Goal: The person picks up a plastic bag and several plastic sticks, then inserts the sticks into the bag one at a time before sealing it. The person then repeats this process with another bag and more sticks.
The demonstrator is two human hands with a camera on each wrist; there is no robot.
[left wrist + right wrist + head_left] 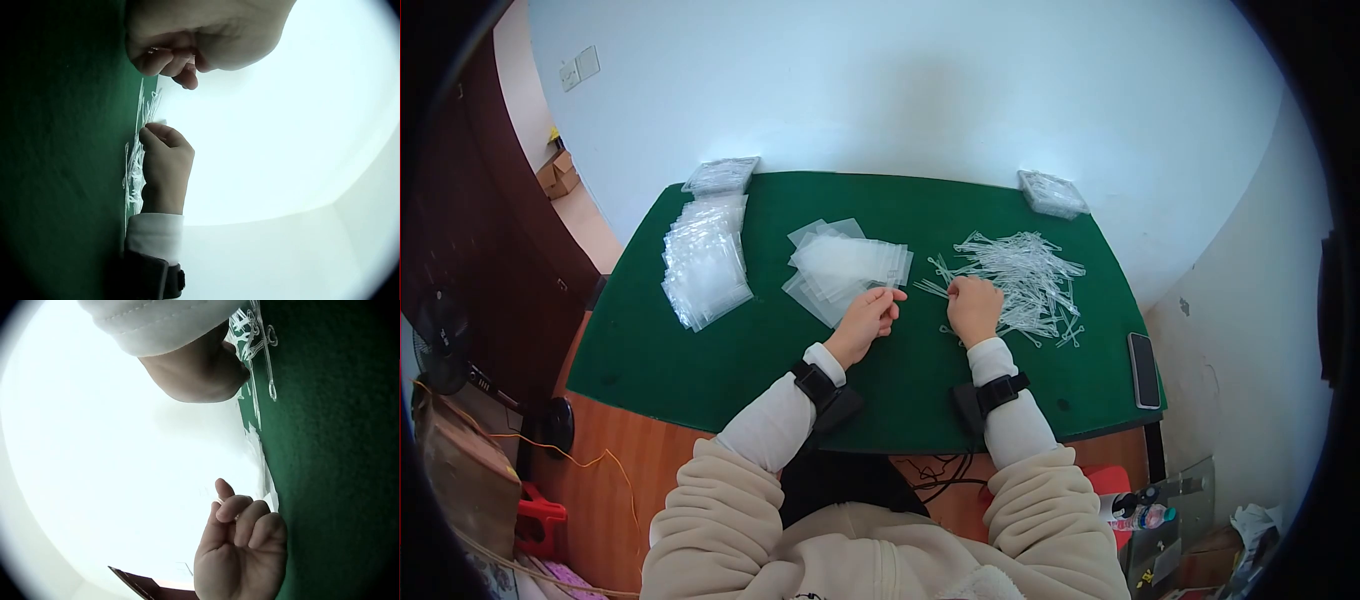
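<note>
My left hand point(867, 325) is just in front of a fanned pile of clear plastic bags point(840, 265), fingers curled. Thin, clear slivers of a plastic stick show between its thumb and fingers in both wrist views; most of that piece is hidden. At the left side of a heap of clear plastic sticks with looped ends point(1030, 280), my right hand point(975, 310) points down, thumb and fingertips together in a pinch among the sticks. Several sticks poke out to its left. From the left wrist view, the right hand point(167, 165) appears side-on, its fingertips low by the heap.
A row of overlapping clear bags point(705, 265) runs down the table's left side. Clear packs stand at the back left point(722, 176) and back right point(1053, 194). A phone point(1144, 371) lies at the right edge of the green table point(770, 385), against the wall.
</note>
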